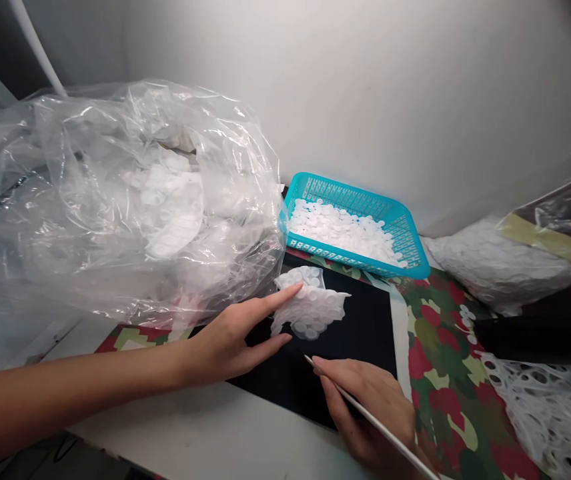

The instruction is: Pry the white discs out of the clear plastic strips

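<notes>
My left hand (240,337) reaches in from the left with forefinger and thumb stretched apart. Its forefinger rests on a translucent white sheet of round discs (310,310), which lies on a black mat (365,317). The thumb points at the sheet's lower edge. In my right hand (370,407) is a thin white pointed stick (375,420), gripped like a pen, its tip just below the sheet and apart from it. I cannot tell whether the stick is one piece or a pair of tweezers.
A big clear plastic bag (235,147) with white pieces fills the left. Behind the mat, a turquoise basket (415,260) holds many loose white discs (340,227). At right are a filled bag (480,257), a camouflage cloth (440,367) and white webbing with round holes (550,413).
</notes>
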`<state>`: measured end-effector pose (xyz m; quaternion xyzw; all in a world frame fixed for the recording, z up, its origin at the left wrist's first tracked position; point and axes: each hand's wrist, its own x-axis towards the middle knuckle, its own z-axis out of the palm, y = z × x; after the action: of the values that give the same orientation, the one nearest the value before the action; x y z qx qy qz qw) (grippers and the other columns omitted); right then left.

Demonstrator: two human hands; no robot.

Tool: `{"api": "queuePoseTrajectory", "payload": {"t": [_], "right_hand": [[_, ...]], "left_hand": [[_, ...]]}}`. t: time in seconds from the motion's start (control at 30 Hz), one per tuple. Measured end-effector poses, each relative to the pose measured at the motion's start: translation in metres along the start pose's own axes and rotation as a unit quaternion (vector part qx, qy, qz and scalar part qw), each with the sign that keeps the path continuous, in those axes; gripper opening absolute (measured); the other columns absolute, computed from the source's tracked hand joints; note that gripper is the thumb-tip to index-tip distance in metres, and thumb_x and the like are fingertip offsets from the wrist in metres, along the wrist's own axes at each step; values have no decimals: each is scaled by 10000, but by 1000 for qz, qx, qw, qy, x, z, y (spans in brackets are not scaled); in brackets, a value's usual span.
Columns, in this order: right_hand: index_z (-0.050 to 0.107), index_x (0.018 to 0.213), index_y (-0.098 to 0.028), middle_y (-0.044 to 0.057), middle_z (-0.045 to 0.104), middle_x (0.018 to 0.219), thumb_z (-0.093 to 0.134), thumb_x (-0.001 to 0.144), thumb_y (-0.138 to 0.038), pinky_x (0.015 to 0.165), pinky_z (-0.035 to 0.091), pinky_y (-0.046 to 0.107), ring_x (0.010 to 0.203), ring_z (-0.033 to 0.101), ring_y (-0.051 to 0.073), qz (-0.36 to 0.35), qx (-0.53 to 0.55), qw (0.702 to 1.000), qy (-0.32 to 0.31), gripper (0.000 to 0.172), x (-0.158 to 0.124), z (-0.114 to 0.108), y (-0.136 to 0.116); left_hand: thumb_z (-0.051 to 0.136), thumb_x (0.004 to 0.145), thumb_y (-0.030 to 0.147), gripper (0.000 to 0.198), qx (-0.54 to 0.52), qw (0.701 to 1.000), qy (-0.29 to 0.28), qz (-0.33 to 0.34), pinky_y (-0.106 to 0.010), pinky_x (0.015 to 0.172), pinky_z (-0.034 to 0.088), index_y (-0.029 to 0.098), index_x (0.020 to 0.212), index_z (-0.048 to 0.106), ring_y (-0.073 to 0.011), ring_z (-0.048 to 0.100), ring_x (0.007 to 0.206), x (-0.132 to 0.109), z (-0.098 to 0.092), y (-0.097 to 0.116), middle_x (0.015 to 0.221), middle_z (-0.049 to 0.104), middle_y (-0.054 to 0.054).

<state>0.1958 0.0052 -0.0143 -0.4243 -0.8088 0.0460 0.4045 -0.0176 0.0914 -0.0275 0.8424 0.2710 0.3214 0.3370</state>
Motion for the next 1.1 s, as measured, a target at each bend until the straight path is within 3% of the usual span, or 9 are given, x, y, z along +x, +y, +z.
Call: {"api": "queuePoseTrajectory", "payload": {"t": [0.1,0.2,0.33,0.5,0.77,1.1], "right_hand": [[622,1085,-136,42,731,838,540,832,-36,667,543,227,725,695,135,-7,2,1000,12,284,2,0,-2],[625,1068,-140,39,732,830,540,827,-29,667,546,217,712,694,129,-10,13,1000,19,278,3,-1,-4],[627,1073,-128,38,728,838,544,823,-23,692,540,209,731,691,123,-6,13,1000,13,284,2,0,-2],[620,1106,-114,45,719,872,560,834,-30,739,520,197,784,684,116,5,11,1000,12,291,-3,4,1],[601,1128,-98,61,708,888,552,840,-7,719,512,212,794,666,121,2,41,999,-13,307,-4,8,3],[605,1145,-100,80,707,885,594,826,-10,643,520,243,733,653,137,-22,13,999,-35,332,-6,15,8]], "left_hand": [[618,852,231,688,-67,995,33,-72,-317,948,497,282,1441,265,-190,570,1090,1,1,1,1326,539,-55],[613,850,204,674,-136,985,43,-102,-314,930,511,286,1431,281,-162,593,1026,3,2,2,1295,553,-49],[609,841,182,716,-183,976,22,-114,-275,797,548,285,1449,245,-113,622,826,4,3,2,1206,588,-65],[642,811,190,814,-202,971,-12,-127,-242,677,541,302,1473,181,-111,613,737,2,5,2,1183,602,-78],[625,829,197,812,-219,965,-40,-136,-207,635,504,282,1481,150,-105,574,702,3,4,1,958,646,-36],[613,828,205,805,-221,963,-49,-146,-199,605,479,279,1481,147,-99,547,678,2,6,1,939,613,-32]]}}
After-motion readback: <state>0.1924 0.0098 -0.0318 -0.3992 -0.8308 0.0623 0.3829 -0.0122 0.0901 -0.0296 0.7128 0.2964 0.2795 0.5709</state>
